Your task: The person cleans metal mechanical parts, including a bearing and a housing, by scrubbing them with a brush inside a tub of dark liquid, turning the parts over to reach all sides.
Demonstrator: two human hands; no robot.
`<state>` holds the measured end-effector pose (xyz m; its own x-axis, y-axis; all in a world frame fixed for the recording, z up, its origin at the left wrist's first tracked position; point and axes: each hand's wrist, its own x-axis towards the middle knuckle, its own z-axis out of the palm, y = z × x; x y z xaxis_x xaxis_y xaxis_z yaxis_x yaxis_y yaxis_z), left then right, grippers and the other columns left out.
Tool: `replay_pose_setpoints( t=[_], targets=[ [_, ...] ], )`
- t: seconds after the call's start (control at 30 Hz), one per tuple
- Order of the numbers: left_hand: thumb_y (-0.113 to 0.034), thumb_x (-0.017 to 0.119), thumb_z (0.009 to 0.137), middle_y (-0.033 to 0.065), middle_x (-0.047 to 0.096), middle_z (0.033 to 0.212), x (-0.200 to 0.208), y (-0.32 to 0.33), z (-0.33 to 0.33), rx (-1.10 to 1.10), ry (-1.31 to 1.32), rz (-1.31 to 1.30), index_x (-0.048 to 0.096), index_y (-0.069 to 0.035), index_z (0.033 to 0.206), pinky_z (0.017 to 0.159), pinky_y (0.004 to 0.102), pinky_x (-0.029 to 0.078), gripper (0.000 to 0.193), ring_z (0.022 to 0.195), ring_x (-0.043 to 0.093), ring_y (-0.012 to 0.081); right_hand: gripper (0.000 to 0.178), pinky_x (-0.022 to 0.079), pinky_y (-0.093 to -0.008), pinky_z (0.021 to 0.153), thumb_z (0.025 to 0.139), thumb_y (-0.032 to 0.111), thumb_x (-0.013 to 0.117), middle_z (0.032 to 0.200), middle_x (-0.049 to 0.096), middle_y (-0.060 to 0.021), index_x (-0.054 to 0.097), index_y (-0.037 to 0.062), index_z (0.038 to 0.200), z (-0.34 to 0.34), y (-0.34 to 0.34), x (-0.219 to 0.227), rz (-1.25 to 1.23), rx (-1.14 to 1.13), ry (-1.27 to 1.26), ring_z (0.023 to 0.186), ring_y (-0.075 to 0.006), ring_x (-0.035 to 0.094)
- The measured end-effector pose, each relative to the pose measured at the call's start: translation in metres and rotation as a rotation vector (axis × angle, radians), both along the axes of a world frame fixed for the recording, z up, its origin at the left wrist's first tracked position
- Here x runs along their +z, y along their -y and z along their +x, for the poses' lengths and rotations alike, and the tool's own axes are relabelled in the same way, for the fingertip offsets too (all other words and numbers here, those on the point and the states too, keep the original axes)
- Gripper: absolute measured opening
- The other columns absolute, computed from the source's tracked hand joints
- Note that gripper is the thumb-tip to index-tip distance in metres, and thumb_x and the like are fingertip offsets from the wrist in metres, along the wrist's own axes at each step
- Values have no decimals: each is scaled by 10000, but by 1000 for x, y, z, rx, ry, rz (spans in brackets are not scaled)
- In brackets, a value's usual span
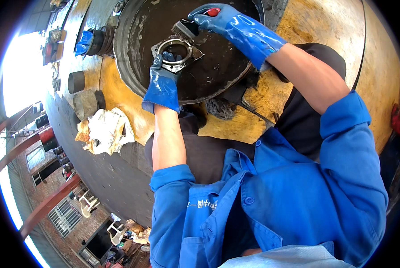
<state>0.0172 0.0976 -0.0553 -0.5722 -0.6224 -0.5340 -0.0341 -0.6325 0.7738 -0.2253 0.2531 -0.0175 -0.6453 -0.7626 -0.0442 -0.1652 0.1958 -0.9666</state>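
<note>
Over a wide round basin of dark liquid, my left hand in a blue rubber glove grips a metal flange with a round ring opening. Some of its gloved fingers show through the opening. My right hand, gloved the same way, is closed round a brush with a red part on its handle. The brush's dark bristle head is just above the far right side of the flange. Whether the bristles touch the metal I cannot tell.
Left of the basin stand grey cylindrical cans and a dark bucket with blue plastic. A stained white cloth lies nearer. A dark wad of scrubbing material lies by the basin's near edge, on the yellow-stained floor.
</note>
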Motion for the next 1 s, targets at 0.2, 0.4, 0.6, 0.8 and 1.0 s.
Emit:
replay_pose_setpoints(
  t=[0.2, 0.4, 0.6, 0.8, 1.0],
  targets=[
    [-226, 491, 1033, 106, 676, 1183, -2, -11, 6, 8, 31, 35, 626, -16, 1269, 969, 400, 516, 344, 1061, 631, 262, 308, 574, -317, 788, 984, 338, 600, 1025, 762, -45, 746, 124, 1151, 16, 18, -31, 142, 23, 233, 866, -174, 715],
    [-274, 465, 1052, 106, 672, 1224, 4, -19, 14, 10, 54, 68, 618, -16, 1296, 1003, 398, 501, 387, 1109, 622, 264, 241, 529, -294, 703, 983, 276, 628, 916, 731, -5, 724, 62, 1040, 42, 36, -93, 111, 74, 216, 794, -117, 666],
    [-322, 439, 1071, 107, 668, 1264, -1, -17, 11, 8, 56, 93, 609, -16, 1324, 1038, 395, 486, 432, 1157, 612, 266, 219, 519, -281, 712, 987, 261, 613, 926, 729, -1, 722, 79, 1042, 70, 42, -98, 6, 46, 577, 820, -105, 664],
    [-383, 354, 1092, 126, 636, 1341, -24, -2, -20, -23, 85, 87, 573, -27, 1378, 1084, 430, 462, 506, 1222, 591, 291, 270, 549, -276, 758, 1027, 285, 566, 1042, 726, -7, 702, 129, 1200, 50, 33, -68, 90, 207, 760, 899, -95, 674],
    [-454, 339, 1088, 117, 641, 1342, -36, 10, -13, -12, 170, 15, 574, -32, 1385, 1088, 416, 442, 568, 1202, 593, 287, 462, 602, -357, 854, 857, 64, 757, 1181, 726, -110, 641, 67, 1304, 39, 28, -85, -74, 433, 108, 1057, -225, 716]
  ],
)
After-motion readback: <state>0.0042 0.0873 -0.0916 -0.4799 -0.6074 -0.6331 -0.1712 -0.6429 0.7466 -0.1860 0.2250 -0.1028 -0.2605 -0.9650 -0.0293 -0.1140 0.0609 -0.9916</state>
